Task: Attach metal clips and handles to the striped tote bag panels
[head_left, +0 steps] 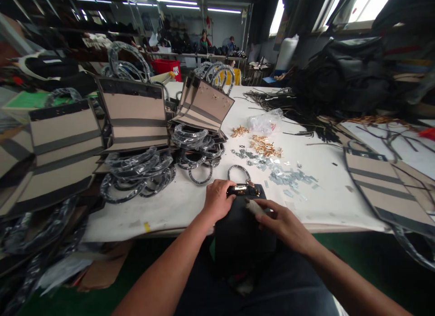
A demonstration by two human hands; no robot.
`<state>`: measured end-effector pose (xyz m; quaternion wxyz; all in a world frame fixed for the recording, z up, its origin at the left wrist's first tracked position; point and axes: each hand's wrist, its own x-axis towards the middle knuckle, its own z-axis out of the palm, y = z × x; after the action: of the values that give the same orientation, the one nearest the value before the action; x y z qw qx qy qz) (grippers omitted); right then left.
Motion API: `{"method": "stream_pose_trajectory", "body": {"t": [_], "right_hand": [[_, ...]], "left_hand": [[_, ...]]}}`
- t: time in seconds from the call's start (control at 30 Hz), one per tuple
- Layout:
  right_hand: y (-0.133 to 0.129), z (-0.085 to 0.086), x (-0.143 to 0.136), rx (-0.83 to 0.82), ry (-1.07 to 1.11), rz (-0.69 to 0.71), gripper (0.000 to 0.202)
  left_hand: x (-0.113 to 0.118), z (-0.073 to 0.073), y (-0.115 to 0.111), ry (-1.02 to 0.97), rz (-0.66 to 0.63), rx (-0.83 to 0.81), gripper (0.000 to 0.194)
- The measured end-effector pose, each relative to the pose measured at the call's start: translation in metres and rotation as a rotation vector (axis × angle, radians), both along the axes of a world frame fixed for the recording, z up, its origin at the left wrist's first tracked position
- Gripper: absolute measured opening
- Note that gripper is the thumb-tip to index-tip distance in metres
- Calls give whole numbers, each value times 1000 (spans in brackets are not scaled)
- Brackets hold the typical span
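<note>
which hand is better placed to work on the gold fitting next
Likely the right hand: it holds a pale tool-like object close to the gold fitting, while the left hand grips the black piece.

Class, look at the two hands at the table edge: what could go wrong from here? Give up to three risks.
The left hand lies close to the end of the pale tool in the right hand, so a slip might hurt it. That end is also near the gold fitting, so the metal could get scratched. The grey metal pieces lie loose nearby and might be knocked about.
</note>
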<state>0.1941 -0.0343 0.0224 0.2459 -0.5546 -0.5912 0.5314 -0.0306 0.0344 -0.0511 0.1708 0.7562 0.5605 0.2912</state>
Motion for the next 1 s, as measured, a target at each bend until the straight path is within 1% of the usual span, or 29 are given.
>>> {"method": "stream_pose_trajectory", "body": {"t": [0.1,0.17,0.23,0.3,0.37,0.43,0.5,0.57,0.67,0.73,0.8,0.9,1.0], "right_hand": [[10,2,-2,-75,167,-53,70],[20,5,-1,-83,251,-92,65],[31,9,2,-73,260,-71,59],[43,16,5,-53,196,10,59],[56,25,6,23,54,79,58],[68,32,5,143,-94,88,50],[81,39,4,232,-147,52,42],[94,44,3,245,-42,11,42],[114,48,3,204,221,-21,47],[125,47,3,176,319,-27,46],[135,41,2,190,357,-64,46],[148,26,-1,238,422,-160,55],[162,12,-4,232,548,-270,62]], "left_hand": [[0,0,4,-31,34,-39,28],[-1,-2,5,-44,48,-41,26],[-2,-3,4,-56,57,-35,26],[-2,-5,4,-68,60,-31,26],[-2,-5,3,-74,59,-30,27],[-2,-5,3,-73,62,-29,29],[-2,-5,4,-75,67,-26,29],[-2,-5,4,-81,74,-27,29],[-1,-4,5,-94,79,-33,29],[-1,-4,5,-107,74,-32,28],[-1,-4,6,-123,74,-30,28],[0,-3,7,-141,77,-34,27],[1,-1,7,-154,80,-35,27]]}}
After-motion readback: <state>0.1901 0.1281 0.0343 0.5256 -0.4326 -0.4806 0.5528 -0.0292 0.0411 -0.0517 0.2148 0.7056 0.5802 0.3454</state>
